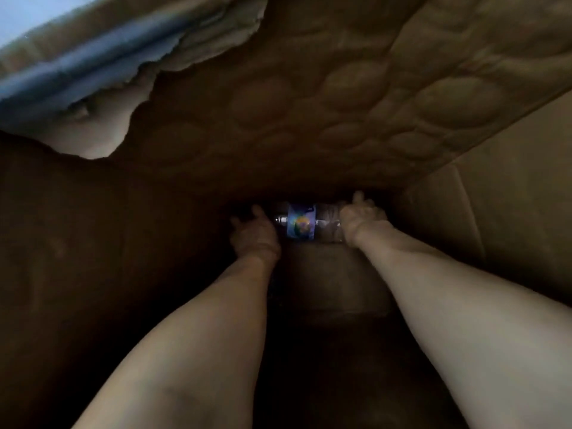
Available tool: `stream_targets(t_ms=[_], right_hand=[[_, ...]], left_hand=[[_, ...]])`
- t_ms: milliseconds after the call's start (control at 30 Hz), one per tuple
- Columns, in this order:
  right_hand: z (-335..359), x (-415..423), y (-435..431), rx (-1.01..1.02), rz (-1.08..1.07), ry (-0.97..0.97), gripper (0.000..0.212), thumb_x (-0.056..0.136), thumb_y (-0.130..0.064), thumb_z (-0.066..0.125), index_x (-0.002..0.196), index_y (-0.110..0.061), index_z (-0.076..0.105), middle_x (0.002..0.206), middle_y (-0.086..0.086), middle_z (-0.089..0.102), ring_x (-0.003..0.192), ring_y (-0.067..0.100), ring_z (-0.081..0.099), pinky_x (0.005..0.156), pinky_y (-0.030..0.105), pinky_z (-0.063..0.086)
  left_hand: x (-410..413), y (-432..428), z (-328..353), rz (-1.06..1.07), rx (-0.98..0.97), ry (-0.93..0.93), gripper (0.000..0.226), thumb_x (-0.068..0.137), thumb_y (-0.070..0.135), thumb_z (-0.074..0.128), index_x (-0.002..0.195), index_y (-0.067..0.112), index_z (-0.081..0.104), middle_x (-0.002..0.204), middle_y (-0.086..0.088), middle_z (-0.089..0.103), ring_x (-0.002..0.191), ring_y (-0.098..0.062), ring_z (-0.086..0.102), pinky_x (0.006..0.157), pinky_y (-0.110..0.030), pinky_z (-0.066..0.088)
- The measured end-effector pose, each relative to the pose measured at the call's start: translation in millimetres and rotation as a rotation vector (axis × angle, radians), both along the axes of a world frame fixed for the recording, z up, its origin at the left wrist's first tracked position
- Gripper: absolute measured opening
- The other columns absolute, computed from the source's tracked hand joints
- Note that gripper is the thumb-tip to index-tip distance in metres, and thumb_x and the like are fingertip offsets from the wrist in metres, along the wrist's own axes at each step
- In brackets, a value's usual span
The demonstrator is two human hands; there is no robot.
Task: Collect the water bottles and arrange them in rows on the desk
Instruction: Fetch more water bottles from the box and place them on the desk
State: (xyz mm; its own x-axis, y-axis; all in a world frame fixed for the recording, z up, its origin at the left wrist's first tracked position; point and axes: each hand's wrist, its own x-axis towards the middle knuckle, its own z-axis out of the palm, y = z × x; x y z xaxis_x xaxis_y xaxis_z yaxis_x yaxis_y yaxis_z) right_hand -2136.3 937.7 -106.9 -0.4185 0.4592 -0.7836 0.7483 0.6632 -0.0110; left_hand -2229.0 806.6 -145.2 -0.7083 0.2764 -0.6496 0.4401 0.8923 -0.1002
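Note:
A clear water bottle (301, 222) with a blue and purple label lies on its side deep in a dark, narrow gap. Both my arms reach far into the gap. My right hand (362, 219) grips the bottle's right end, fingers curled round it. My left hand (255, 232) is at the bottle's left end, thumb raised and fingers spread, touching or just beside it; the dark hides the contact. The bottle's cap end is hidden behind my left hand.
A quilted mattress (356, 97) leans overhead, closing the gap from above. A rumpled blue and beige sheet (102, 66) hangs at the upper left. A pale flat panel (510, 193) walls the right side. A dark surface lies on the left.

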Motion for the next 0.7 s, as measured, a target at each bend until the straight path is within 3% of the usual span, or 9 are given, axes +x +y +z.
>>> stream_targets(t_ms=[233, 367, 500, 633, 700], right_hand=[[-8.7, 9.0, -2.8, -0.072, -0.081, -0.03, 0.068, 0.094, -0.022, 0.053, 0.15, -0.015, 0.015, 0.15, 0.017, 0.032, 0.136, 0.033, 0.036, 0.107, 0.04, 0.032], [3.4, 12.9, -8.7, -0.116, -0.029, -0.108, 0.064, 0.09, -0.025, 0.061, 0.145, -0.011, 0.034, 0.144, 0.014, 0.042, 0.131, 0.03, 0.044, 0.105, 0.035, 0.038], [33.0, 13.5, -10.6, -0.112, -0.005, -0.184, 0.056, 0.092, -0.028, 0.06, 0.141, -0.008, 0.04, 0.143, 0.009, 0.044, 0.129, 0.028, 0.045, 0.101, 0.031, 0.039], [67.1, 1.8, -0.5, -0.125, -0.039, -0.086, 0.047, 0.087, -0.025, 0.067, 0.129, -0.008, 0.052, 0.132, 0.007, 0.054, 0.119, 0.028, 0.055, 0.072, 0.015, 0.05], [89.9, -7.2, -2.2, -0.059, 0.013, -0.04, 0.049, 0.085, -0.027, 0.07, 0.128, -0.008, 0.055, 0.129, 0.009, 0.058, 0.116, 0.027, 0.057, 0.083, 0.023, 0.05]], left_hand=[[-1.3, -2.5, -0.3, 0.145, 0.159, -0.027, 0.062, 0.092, 0.023, 0.06, 0.141, 0.014, 0.024, 0.141, -0.019, 0.039, 0.128, -0.037, 0.043, 0.097, -0.043, 0.041], [-4.2, -1.5, 12.0, 0.237, 0.208, -0.104, 0.069, 0.089, 0.023, 0.066, 0.143, 0.015, 0.023, 0.143, -0.019, 0.031, 0.129, -0.039, 0.042, 0.098, -0.046, 0.041], [-6.9, 5.6, 42.9, 0.217, 0.175, -0.141, 0.072, 0.085, 0.025, 0.071, 0.144, 0.017, 0.03, 0.148, -0.017, 0.022, 0.134, -0.038, 0.032, 0.105, -0.045, 0.039], [-15.1, 11.8, 80.1, 0.113, 0.188, -0.144, 0.051, 0.083, 0.026, 0.072, 0.129, 0.011, 0.055, 0.14, -0.018, 0.043, 0.125, -0.033, 0.049, 0.1, -0.037, 0.045], [-13.9, 11.7, 98.9, 0.063, 0.207, -0.149, 0.046, 0.083, 0.023, 0.071, 0.126, 0.011, 0.058, 0.135, -0.018, 0.047, 0.122, -0.033, 0.052, 0.1, -0.035, 0.045]])
